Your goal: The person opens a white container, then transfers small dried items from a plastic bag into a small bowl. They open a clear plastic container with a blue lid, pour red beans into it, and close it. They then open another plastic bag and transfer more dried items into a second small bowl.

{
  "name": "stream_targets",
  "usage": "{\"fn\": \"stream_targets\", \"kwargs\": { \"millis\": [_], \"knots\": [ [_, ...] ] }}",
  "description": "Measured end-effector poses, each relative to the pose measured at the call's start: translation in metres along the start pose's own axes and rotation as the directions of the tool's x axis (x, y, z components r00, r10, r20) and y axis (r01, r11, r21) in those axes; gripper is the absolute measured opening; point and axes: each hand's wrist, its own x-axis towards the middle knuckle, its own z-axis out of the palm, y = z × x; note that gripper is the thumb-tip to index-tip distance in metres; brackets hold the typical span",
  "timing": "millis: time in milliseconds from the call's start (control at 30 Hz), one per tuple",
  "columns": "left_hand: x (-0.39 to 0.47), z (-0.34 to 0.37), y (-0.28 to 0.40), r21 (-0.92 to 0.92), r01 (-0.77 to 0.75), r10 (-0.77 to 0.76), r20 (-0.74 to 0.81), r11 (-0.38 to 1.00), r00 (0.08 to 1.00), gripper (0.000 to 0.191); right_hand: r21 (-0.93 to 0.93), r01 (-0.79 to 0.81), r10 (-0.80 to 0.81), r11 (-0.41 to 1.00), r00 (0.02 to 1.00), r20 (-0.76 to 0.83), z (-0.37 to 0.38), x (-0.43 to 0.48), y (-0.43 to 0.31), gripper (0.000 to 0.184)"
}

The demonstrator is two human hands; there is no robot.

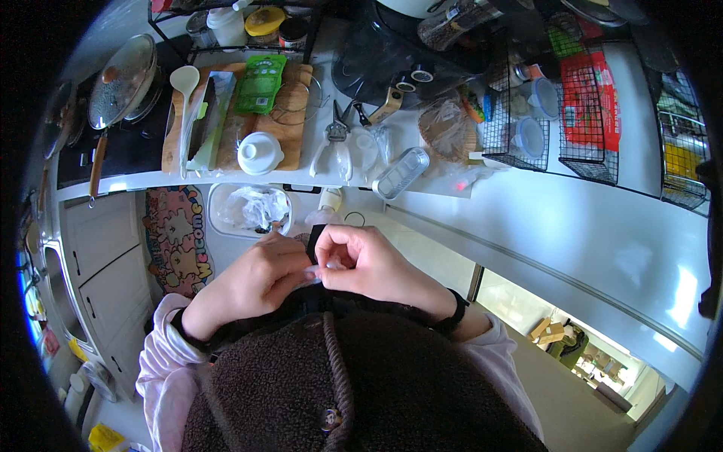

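Observation:
My left hand (pixel 260 271) and my right hand (pixel 361 263) meet in front of my chest, fingertips close together. Between them is a small piece of thin translucent plastic (pixel 312 273), pinched by both; its full shape is hidden by the fingers. Beyond the hands, at the counter's edge, lie kitchen scissors (pixel 337 133) with their blades apart, a rectangular foil tray (pixel 401 173) and a white plastic lidded container (pixel 260 153). Below the edge stands a white waste bin (pixel 213 210) holding crumpled clear plastic.
A wooden cutting board (pixel 296 124) carries a ladle (pixel 184 101) and a green packet (pixel 260 85). A glass-lidded pan (pixel 122 82) sits on the hob at left. Black wire baskets (pixel 491 135) stand at right. The white counter edge (pixel 565 192) runs across in front.

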Motion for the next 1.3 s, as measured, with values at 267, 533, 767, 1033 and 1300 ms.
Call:
{"fn": "stream_targets", "kwargs": {
  "millis": [267,533,767,1033,1300],
  "knots": [
    [-0.005,-0.017,0.020,0.047,-0.114,0.112,0.052,0.992,0.992,0.010,0.079,-0.083,0.077,0.993,0.994,0.078,-0.005,-0.021,-0.019,0.013],
    [-0.019,-0.023,0.026,0.046,-0.143,0.138,0.108,0.989,0.985,0.011,0.195,-0.200,0.175,0.960,0.974,0.141,-0.011,-0.038,-0.020,0.011],
    [-0.045,-0.058,0.020,0.084,0.099,-0.090,-0.106,0.991,0.990,0.013,0.324,0.028,0.032,0.946,0.983,-0.178,-0.067,-0.046,-0.025,0.014],
    [-0.019,-0.013,0.004,0.161,-0.031,0.064,-0.205,0.986,0.977,0.010,0.249,0.053,-0.058,0.967,0.998,0.012,-0.003,-0.003,-0.004,0.041],
    [-0.033,-0.017,-0.008,0.196,0.001,0.041,-0.214,0.981,0.976,0.009,0.405,-0.025,0.099,0.914,0.982,-0.163,-0.028,-0.002,-0.006,0.009]
  ]
}}
